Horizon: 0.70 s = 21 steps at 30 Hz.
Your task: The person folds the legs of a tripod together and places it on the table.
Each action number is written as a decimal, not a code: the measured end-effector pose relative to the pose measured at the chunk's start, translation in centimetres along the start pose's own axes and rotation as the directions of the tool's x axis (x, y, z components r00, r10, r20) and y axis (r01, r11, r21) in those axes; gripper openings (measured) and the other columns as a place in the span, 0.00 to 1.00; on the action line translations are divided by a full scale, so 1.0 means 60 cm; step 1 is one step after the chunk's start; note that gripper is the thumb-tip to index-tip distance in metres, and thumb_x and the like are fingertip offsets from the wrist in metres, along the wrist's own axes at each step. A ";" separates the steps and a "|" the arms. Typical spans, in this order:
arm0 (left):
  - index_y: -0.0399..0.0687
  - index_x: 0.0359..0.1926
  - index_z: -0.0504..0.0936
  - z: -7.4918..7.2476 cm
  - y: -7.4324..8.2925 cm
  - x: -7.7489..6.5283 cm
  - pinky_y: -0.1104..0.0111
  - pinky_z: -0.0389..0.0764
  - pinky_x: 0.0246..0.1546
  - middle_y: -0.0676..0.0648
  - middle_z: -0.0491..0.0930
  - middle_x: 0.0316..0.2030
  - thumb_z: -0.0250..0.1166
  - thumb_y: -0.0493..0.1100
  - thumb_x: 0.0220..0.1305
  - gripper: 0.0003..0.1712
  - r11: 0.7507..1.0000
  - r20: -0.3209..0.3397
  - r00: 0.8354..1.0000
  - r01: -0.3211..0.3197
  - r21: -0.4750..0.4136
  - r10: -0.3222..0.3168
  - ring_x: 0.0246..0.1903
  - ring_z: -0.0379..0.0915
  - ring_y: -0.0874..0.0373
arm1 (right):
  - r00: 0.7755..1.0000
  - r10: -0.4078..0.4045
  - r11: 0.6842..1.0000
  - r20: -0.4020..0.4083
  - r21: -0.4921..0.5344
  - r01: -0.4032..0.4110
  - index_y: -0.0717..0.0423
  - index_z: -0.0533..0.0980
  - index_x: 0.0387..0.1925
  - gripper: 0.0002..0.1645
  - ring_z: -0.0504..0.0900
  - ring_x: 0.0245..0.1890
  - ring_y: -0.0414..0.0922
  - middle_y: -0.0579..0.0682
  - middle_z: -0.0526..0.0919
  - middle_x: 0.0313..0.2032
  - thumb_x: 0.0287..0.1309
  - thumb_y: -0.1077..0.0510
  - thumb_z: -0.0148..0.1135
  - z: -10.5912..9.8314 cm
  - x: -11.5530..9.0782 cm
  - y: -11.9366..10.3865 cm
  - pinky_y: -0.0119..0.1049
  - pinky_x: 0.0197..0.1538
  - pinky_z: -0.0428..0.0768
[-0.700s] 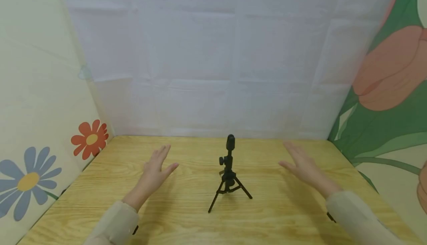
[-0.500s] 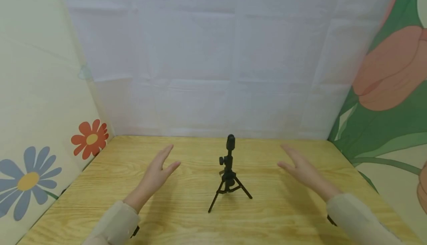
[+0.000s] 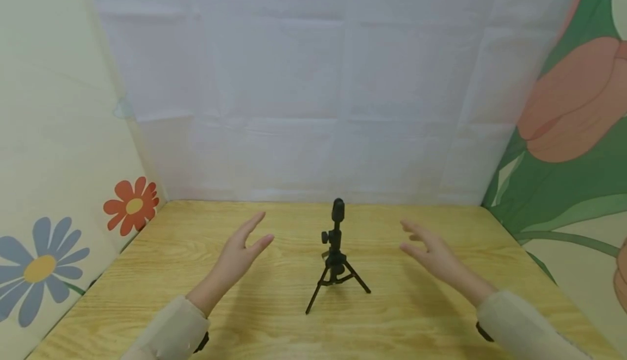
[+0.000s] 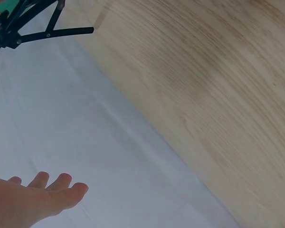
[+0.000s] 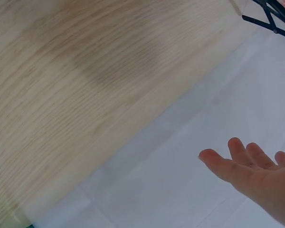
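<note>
A small black tripod stand (image 3: 336, 245) stands upright on the wooden table (image 3: 274, 316), its legs spread and a knob sticking out on its left side. To its left my left hand (image 3: 240, 251) is held above the table, thumb apart from the fingers, holding nothing. My right hand (image 3: 436, 251) is on the other side, fingers pointing toward the stand and apart from it. In the left wrist view, part of the tripod's legs (image 4: 52, 34) shows at the top left. The right wrist view catches a leg (image 5: 259, 22) at the top right corner.
A creased white sheet (image 3: 294, 104) hangs behind the table's far edge. Flower-printed panels rise at the left (image 3: 49, 131) and right (image 3: 563, 185). Both sleeves (image 3: 171, 327) reach in from the front, each with a dark strap underneath.
Both hands have moved inward toward the tripod stand, the left hand to the right and the right hand to the left. The stand has stayed in place.
</note>
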State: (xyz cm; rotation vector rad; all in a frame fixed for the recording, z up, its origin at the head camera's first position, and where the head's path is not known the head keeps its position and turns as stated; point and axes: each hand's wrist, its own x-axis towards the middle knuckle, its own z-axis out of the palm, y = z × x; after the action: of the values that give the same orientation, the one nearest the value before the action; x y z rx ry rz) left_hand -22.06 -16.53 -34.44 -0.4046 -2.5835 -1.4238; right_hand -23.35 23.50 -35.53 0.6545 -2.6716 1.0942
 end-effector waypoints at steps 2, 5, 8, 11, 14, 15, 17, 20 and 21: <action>0.39 0.73 0.56 0.001 0.003 0.000 0.41 0.53 0.65 0.35 0.55 0.72 0.59 0.48 0.71 0.37 1.000 0.000 1.000 -0.001 -0.017 0.001 0.70 0.48 0.36 | 1.000 -0.002 1.000 0.004 0.019 0.002 0.68 0.62 0.68 0.32 0.73 0.55 0.68 0.72 0.70 0.60 0.67 0.59 0.58 0.002 0.000 -0.002 0.59 0.46 0.79; 0.40 0.73 0.57 0.003 0.007 0.001 0.40 0.56 0.64 0.37 0.56 0.71 0.59 0.48 0.71 0.37 0.999 0.001 1.000 -0.012 -0.043 0.012 0.69 0.51 0.36 | 1.000 0.006 0.998 0.015 0.070 -0.007 0.68 0.62 0.68 0.32 0.75 0.54 0.65 0.71 0.71 0.60 0.68 0.60 0.58 0.005 -0.001 -0.006 0.58 0.47 0.79; 0.40 0.73 0.58 0.005 0.011 0.002 0.40 0.59 0.63 0.38 0.58 0.71 0.59 0.48 0.71 0.36 0.998 0.001 1.000 -0.021 -0.067 0.021 0.68 0.53 0.37 | 0.999 0.008 0.988 0.035 0.153 -0.013 0.69 0.62 0.67 0.31 0.76 0.54 0.64 0.72 0.71 0.59 0.68 0.60 0.57 0.010 -0.002 -0.010 0.56 0.49 0.79; 0.41 0.73 0.59 0.008 0.017 0.003 0.41 0.62 0.61 0.38 0.60 0.70 0.59 0.47 0.71 0.35 0.996 -0.002 1.000 -0.020 -0.092 0.020 0.68 0.55 0.38 | 0.998 0.011 0.972 0.056 0.233 -0.024 0.71 0.61 0.67 0.31 0.76 0.53 0.64 0.73 0.70 0.59 0.68 0.61 0.57 0.017 -0.003 -0.016 0.54 0.51 0.78; 0.41 0.72 0.60 0.011 0.024 0.004 0.42 0.64 0.61 0.38 0.61 0.69 0.60 0.46 0.70 0.35 0.992 0.002 1.000 -0.018 -0.121 0.018 0.67 0.57 0.39 | 0.998 0.018 0.957 0.067 0.288 -0.036 0.72 0.62 0.66 0.30 0.76 0.53 0.64 0.73 0.71 0.58 0.67 0.62 0.57 0.024 -0.004 -0.021 0.52 0.53 0.78; 0.40 0.72 0.61 0.012 0.026 0.004 0.42 0.64 0.61 0.37 0.62 0.69 0.60 0.46 0.70 0.34 0.991 0.003 1.000 -0.019 -0.130 0.020 0.67 0.57 0.39 | 0.997 0.023 0.952 0.072 0.303 -0.044 0.72 0.62 0.66 0.30 0.76 0.53 0.64 0.73 0.71 0.58 0.67 0.63 0.57 0.026 -0.005 -0.022 0.51 0.54 0.78; 0.41 0.72 0.61 0.014 0.031 0.005 0.42 0.63 0.61 0.37 0.62 0.69 0.60 0.45 0.70 0.34 0.989 0.011 1.000 -0.018 -0.149 0.020 0.67 0.58 0.39 | 0.996 0.039 0.944 0.081 0.324 -0.063 0.72 0.62 0.66 0.30 0.77 0.53 0.63 0.72 0.72 0.58 0.67 0.62 0.57 0.030 -0.006 -0.026 0.50 0.52 0.79; 0.41 0.72 0.61 0.018 0.037 0.006 0.42 0.61 0.63 0.37 0.63 0.68 0.60 0.44 0.70 0.34 0.986 0.018 1.000 -0.021 -0.166 0.024 0.66 0.59 0.39 | 0.993 0.067 0.934 0.097 0.345 -0.096 0.71 0.62 0.66 0.31 0.77 0.53 0.61 0.70 0.72 0.58 0.67 0.61 0.57 0.034 -0.007 -0.031 0.48 0.48 0.80; 0.41 0.72 0.61 0.019 0.038 0.007 0.42 0.61 0.63 0.37 0.63 0.68 0.60 0.44 0.70 0.34 0.985 0.019 1.000 -0.022 -0.171 0.025 0.66 0.59 0.39 | 0.992 0.081 0.930 0.100 0.350 -0.111 0.70 0.63 0.66 0.31 0.78 0.52 0.61 0.70 0.72 0.58 0.67 0.60 0.58 0.035 -0.007 -0.032 0.48 0.47 0.79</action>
State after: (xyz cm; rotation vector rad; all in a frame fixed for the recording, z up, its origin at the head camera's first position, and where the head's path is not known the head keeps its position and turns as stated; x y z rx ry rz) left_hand -21.73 -14.35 -33.08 -0.4738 -2.4719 -1.6481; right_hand -22.05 20.95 -35.95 0.6436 -2.6199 1.6358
